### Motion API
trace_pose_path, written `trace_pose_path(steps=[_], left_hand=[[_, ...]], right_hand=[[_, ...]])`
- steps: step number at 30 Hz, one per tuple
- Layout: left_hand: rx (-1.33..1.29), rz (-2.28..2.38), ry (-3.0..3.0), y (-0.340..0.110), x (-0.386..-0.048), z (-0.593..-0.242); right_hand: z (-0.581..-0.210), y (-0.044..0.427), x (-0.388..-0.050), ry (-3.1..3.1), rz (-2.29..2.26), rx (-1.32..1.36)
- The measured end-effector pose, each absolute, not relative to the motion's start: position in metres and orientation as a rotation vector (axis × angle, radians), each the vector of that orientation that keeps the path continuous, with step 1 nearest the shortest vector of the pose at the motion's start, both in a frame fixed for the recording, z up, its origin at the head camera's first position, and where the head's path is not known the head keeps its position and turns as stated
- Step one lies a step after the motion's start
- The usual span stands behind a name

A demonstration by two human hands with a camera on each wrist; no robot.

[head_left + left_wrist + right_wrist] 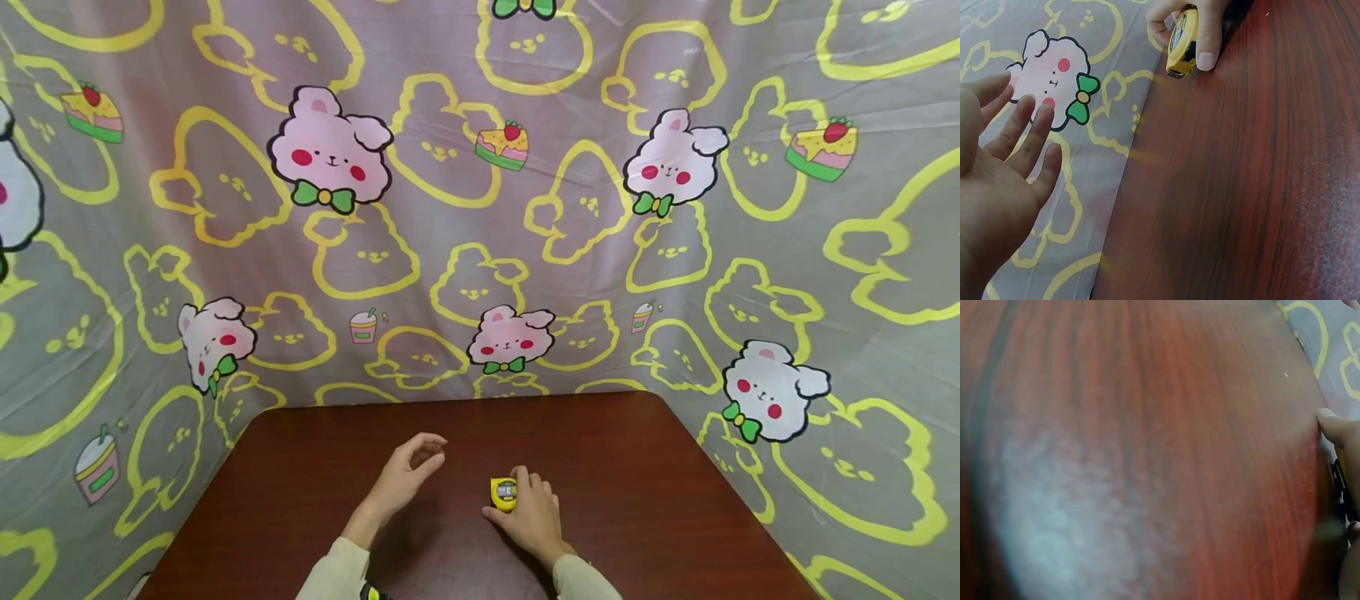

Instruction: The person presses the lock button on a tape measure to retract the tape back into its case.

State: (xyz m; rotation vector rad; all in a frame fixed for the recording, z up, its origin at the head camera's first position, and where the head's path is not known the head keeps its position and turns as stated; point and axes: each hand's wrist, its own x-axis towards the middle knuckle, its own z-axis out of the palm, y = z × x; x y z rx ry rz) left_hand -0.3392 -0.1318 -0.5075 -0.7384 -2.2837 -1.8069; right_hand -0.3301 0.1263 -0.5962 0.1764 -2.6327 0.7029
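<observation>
In the head view a yellow tape measure [504, 495] with a dark face label is at the middle of the table. My right hand [534, 515] grips it from the right, the thumb along its near side. Seen from the left wrist, the tape measure [1183, 39] has its mouth and metal hook end toward the camera, and the thumb [1208, 37] lies along the case. My left hand [402, 477] is held over the table, left of the tape measure and apart from it, its fingers loosely bent around nothing. The right wrist view catches only part of the right hand [1346, 440] at its edge.
The dark red wood-grain table [637, 500] has rounded far corners. A grey curtain [450, 225] printed with yellow outlines and white bunny heads surrounds its far side and both flanks. Part of a dark wristband [371, 592] shows at the left sleeve.
</observation>
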Motion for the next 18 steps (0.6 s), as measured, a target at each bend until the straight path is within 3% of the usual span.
trace_pose_path(steps=[10,18], left_hand=[[-0.747,-1.732,-2.193,-0.138,-0.342,-0.507],[-0.692,-1.418,-2.291,-0.147,-0.34,-0.505]], right_hand=[[-0.58,0.136,-0.33,-2.715,0.781,0.252],[-0.558,0.153,-0.325,-2.705,0.828,0.256]])
